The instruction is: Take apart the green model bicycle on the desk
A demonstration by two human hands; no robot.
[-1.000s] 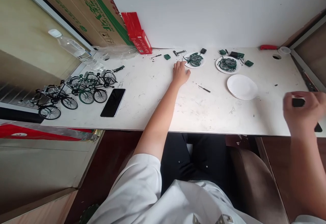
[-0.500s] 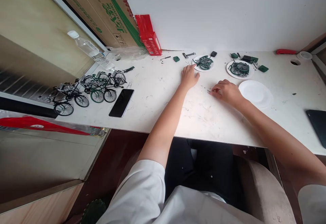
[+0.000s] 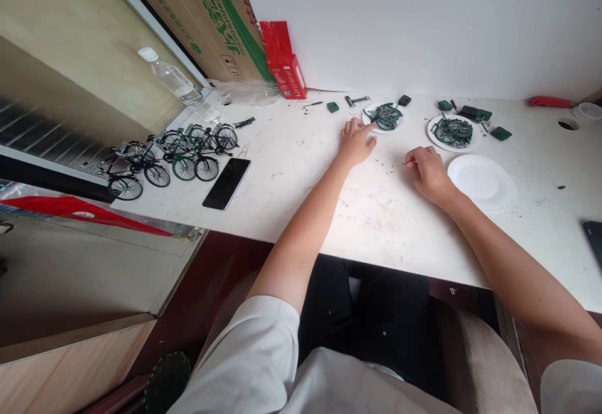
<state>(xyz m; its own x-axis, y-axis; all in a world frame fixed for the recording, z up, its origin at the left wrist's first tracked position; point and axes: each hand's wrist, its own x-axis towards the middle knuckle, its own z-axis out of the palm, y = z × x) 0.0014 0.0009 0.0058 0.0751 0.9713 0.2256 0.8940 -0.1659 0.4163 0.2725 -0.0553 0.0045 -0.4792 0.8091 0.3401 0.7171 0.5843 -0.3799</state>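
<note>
My left hand (image 3: pixel 356 143) rests on the white tabletop with fingers apart, its fingertips at the near edge of a small paper plate (image 3: pixel 397 127). Dark green model bicycle parts (image 3: pixel 384 116) are heaped on that plate. My right hand (image 3: pixel 427 168) is pinched around a tiny thin piece (image 3: pixel 403 163), too small to name, held just over the table. Small dark bits (image 3: pixel 388 167) lie scattered between the hands. Beside my right wrist is a bare paper plate (image 3: pixel 480 182). Behind it, another plate (image 3: pixel 437 145) bears more green bicycle parts (image 3: pixel 452 130).
Several assembled model bicycles (image 3: pixel 183 153) stand at the left, near a black phone (image 3: pixel 226 183) and a water bottle (image 3: pixel 179 84). At the back are a red box (image 3: pixel 286 66), a metal tool (image 3: pixel 357 100) and green blocks (image 3: pixel 501 133). A red-handled tool (image 3: pixel 550 101) lies far right.
The view has shifted slightly. My right hand has drawn its fingers together around the tiny piece and lifted a little. My left hand stays by the small plate.
</note>
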